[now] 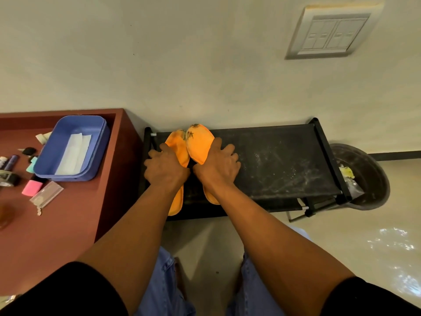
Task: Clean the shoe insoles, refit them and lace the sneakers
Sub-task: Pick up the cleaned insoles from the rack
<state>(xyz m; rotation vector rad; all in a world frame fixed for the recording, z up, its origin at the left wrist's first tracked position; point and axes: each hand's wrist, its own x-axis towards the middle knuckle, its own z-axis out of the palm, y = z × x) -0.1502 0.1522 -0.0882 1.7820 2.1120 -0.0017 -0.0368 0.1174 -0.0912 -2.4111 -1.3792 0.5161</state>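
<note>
Two orange insoles lie side by side on the dusty black top of a shoe rack (273, 160), their dirt-stained toe ends touching near the wall. My left hand (166, 167) grips the middle of the left insole (176, 142), its fingers curled over the outer edge. My right hand (218, 164) grips the middle of the right insole (198, 142), with the thumb on top and the fingers curled over its right edge. Both heels stick out below my wrists. No sneakers are in view.
A red-brown table (68, 224) stands at the left with a blue tray (100, 151) holding a white sheet, a pink block (32, 187), small bottles and a clear packet. A dark bin (369, 179) with rubbish sits right of the rack.
</note>
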